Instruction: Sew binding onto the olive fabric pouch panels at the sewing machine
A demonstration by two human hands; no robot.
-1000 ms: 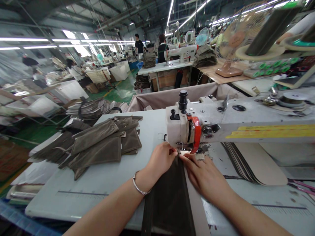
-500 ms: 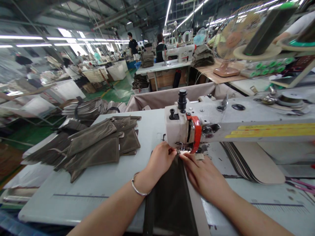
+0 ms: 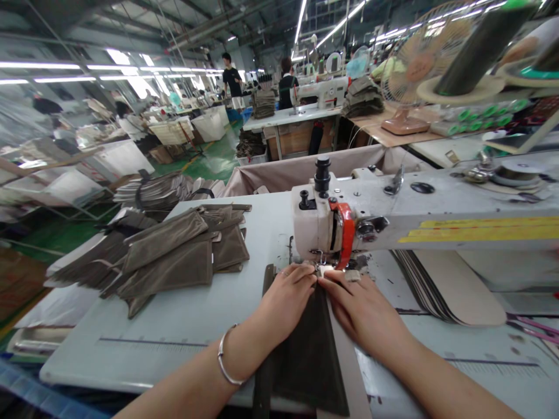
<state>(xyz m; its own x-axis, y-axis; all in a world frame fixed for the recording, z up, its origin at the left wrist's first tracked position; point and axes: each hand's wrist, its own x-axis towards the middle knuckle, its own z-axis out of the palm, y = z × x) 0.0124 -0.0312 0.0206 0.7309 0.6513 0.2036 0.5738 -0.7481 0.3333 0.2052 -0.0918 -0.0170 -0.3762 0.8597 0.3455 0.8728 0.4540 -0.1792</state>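
Note:
A dark olive fabric piece point(image 3: 305, 355) lies lengthwise on the white table point(image 3: 183, 326), its far end under the head of a white sewing machine point(image 3: 375, 224) with a red guard. My left hand point(image 3: 286, 297), a silver bangle on the wrist, presses flat on the fabric's left side, fingers stretched toward the needle. My right hand point(image 3: 362, 311) lies flat on the right edge of the fabric and a pale strip beside it, fingertips just before the presser foot.
A heap of finished olive fabric pieces point(image 3: 170, 256) sits at the table's left. Stacked flat beige pieces point(image 3: 449, 291) lie right of the machine. A fan point(image 3: 419, 70) and thread cones stand behind. Other people work at sewing tables in the background.
The fabric has slid away under the machine head; its far end now shows beyond my left hand. Both hands have flattened and drawn slightly toward me.

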